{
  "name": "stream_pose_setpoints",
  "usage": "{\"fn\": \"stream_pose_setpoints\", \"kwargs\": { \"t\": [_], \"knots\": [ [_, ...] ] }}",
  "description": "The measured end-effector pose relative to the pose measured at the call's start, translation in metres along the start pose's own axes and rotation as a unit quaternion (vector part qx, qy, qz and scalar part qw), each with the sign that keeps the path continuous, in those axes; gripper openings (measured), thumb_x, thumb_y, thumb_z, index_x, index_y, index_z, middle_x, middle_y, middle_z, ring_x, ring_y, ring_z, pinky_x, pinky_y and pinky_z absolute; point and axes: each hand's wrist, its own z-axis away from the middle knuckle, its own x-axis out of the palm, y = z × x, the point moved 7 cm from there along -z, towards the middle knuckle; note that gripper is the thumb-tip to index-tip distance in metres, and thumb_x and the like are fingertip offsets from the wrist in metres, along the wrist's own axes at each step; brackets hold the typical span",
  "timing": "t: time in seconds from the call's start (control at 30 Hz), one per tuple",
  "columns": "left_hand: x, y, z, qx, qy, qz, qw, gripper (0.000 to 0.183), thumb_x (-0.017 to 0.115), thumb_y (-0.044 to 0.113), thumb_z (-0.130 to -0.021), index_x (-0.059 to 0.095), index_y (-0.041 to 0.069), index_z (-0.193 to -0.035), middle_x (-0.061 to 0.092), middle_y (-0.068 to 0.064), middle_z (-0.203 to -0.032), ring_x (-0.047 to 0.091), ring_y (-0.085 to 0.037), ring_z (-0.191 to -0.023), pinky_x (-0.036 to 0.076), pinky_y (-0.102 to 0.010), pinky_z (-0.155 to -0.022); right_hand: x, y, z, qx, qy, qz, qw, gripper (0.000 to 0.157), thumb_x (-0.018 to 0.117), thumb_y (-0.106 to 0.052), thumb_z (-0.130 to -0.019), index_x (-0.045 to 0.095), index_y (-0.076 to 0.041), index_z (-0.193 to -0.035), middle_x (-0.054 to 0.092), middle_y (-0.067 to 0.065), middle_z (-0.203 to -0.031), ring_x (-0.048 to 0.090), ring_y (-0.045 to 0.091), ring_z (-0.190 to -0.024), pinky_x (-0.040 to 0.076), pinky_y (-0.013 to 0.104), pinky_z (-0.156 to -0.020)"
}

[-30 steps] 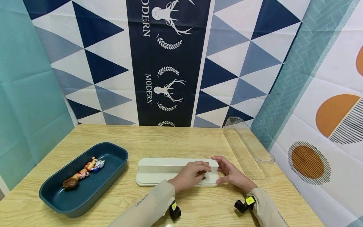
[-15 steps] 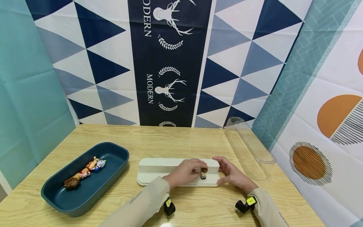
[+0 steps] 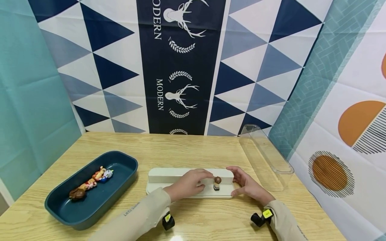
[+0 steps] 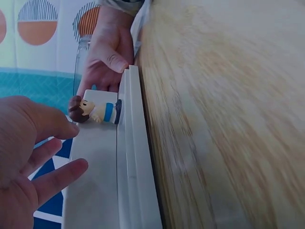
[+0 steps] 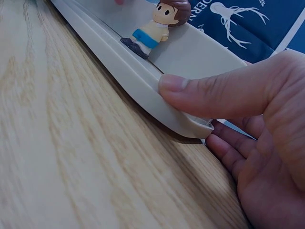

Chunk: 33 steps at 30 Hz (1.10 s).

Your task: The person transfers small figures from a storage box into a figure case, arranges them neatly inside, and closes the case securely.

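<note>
A small brown-haired figurine (image 3: 216,184) stands upright on the lower step of a white stepped display base (image 3: 170,172), near its right end. In the left wrist view the figurine (image 4: 106,110) shows dark shoes and a blue band round its body. My left hand (image 3: 189,184) is just left of it, fingers loosely spread and apart from it, holding nothing. My right hand (image 3: 248,184) grips the base's right end. In the right wrist view the thumb (image 5: 183,91) presses on the front edge while the other fingers are partly hidden behind the end.
A dark teal basin (image 3: 120,195) on the left holds several small figurines (image 3: 90,182) lying in a row. At the back right a clear plastic cover (image 3: 265,157) lies on the wooden table (image 3: 193,147). Patterned cloths hang behind and on both sides.
My left hand has let go of the figurine and drawn back to the left, leaving it standing on the base. The right hand stays at the base's end.
</note>
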Motion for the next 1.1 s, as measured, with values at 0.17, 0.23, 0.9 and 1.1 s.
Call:
{"fn": "stream_pose_setpoints", "kwargs": {
  "t": [0.17,0.23,0.9,1.1],
  "knots": [
    [-0.008,0.005,0.011,-0.006,-0.029,-0.028,0.9992,0.038,0.069,-0.001,-0.090,0.063,0.004,-0.128,0.064,-0.008,-0.127,0.059,-0.021,-0.119,0.046,-0.028,-0.101,-0.001,0.000,0.000,-0.002,0.005,0.004,1.000,0.089,0.078,0.007,-0.077,0.024,0.012,-0.147,0.050,-0.011,-0.138,0.054,0.007,-0.118,0.045,0.021,-0.096],
    [-0.011,0.006,0.016,-0.008,-0.040,-0.042,0.9982,0.039,0.070,0.001,-0.090,0.063,0.005,-0.128,0.064,-0.007,-0.126,0.058,-0.020,-0.119,0.046,-0.028,-0.100,0.000,0.000,0.000,-0.004,0.006,0.005,1.000,0.089,0.078,0.007,-0.077,0.024,0.012,-0.147,0.049,-0.012,-0.139,0.055,0.007,-0.117,0.045,0.021,-0.096],
    [-0.031,0.019,0.064,0.078,-0.053,-0.211,0.9728,0.038,0.081,0.024,-0.084,0.068,0.011,-0.117,0.066,0.002,-0.104,0.061,-0.012,-0.099,0.050,-0.024,-0.088,0.000,0.000,-0.001,-0.006,0.007,0.008,1.000,0.090,0.079,0.006,-0.076,0.023,0.014,-0.146,0.048,-0.013,-0.139,0.055,0.007,-0.117,0.045,0.020,-0.096],
    [-0.039,0.022,0.072,0.092,-0.047,-0.235,0.9664,0.039,0.082,0.025,-0.083,0.068,0.010,-0.116,0.065,0.002,-0.102,0.060,-0.013,-0.098,0.050,-0.025,-0.088,-0.001,0.001,-0.001,-0.005,0.007,0.007,1.000,0.090,0.079,0.007,-0.076,0.024,0.013,-0.146,0.048,-0.011,-0.139,0.055,0.007,-0.117,0.045,0.021,-0.097]
  ]
}}
